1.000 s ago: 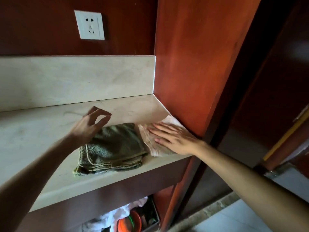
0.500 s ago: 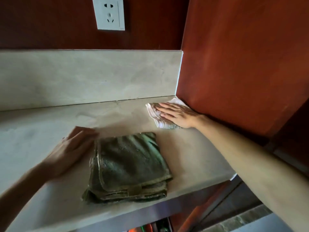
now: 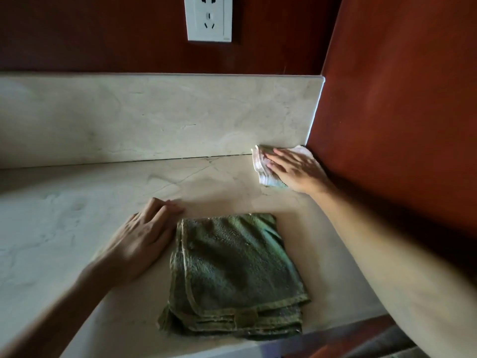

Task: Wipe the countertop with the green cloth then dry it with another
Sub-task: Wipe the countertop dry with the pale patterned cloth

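Head view — 2 cloths, 2 hands on a pale marble countertop (image 3: 85,228). Folded green terry cloth (image 3: 232,275) lies flat near the front edge, held by neither hand. Left hand (image 3: 139,239) rests palm-down just beside its left edge, fingers loosely bent, gripping nothing. Right hand (image 3: 296,171), fingers straight and spread, presses a small pale folded cloth (image 3: 263,171) into the back right corner — against the marble backsplash (image 3: 154,117) and red-brown wooden side panel (image 3: 400,112). White wall socket (image 3: 209,19) above.
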